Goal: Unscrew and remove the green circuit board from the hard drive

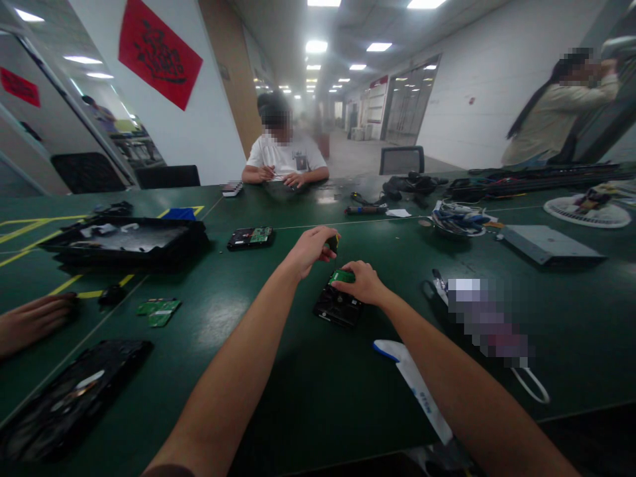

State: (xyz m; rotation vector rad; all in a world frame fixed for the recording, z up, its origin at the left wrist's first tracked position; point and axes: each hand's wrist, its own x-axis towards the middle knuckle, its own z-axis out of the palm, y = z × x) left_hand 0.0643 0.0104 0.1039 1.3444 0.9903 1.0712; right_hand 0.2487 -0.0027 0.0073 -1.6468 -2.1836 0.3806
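A black hard drive (336, 307) with a green circuit board (342, 276) on top lies on the green table (298, 371) in front of me. My right hand (362, 283) rests on the drive, fingers curled over the green board. My left hand (312, 248) hovers just above and behind it, closed round a dark screwdriver handle (332, 244) whose shaft points down toward the drive.
Another hard drive (251, 237) lies farther back, a black tray (124, 242) at the left, loose green boards (159, 311), a dark case (69, 397) at near left. Another person's hand (32, 321) shows at the left edge. A seated person (284, 159) is across. A lanyard (412, 384) lies near my right arm.
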